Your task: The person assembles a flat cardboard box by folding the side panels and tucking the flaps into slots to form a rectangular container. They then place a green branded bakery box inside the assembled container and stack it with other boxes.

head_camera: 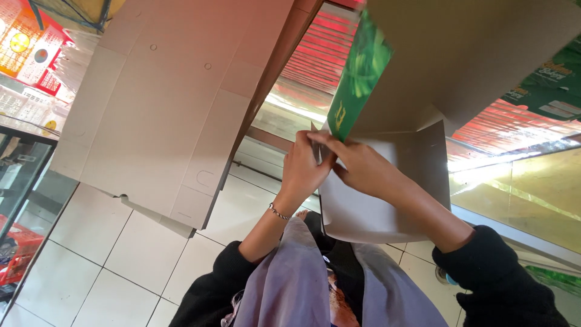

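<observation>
Both hands meet at the middle of the view, working on a folded cardboard box (423,91) that is held up in front of the person. The left hand (305,169), with a thin bracelet (278,212) at the wrist, is curled closed with its fingers wrapped over the corner of a grey-brown flap (387,200), where that flap meets the box's green printed side (357,79). The right hand (363,169) lies just beside it and partly over it, its fingers bent and pinching the same flap edge, thumb and forefinger pressed against the card; the two hands touch each other at the fingertips. The flap hangs down from the box towards the person's lap, in front of a lilac garment (296,284) and black sleeves (502,278). How firmly the right hand grips is hard to judge, since the left hand's fingers cover part of it. To the left, well apart from the hands, a stack of flat unfolded cardboard blanks (163,109) stands leaning, its lower corner near the white tiled floor (139,254). Beyond the floor's far edge a red corrugated shutter (321,54) shows between the blanks and the held box, and a red crate (15,254) sits at the left edge of the floor.
</observation>
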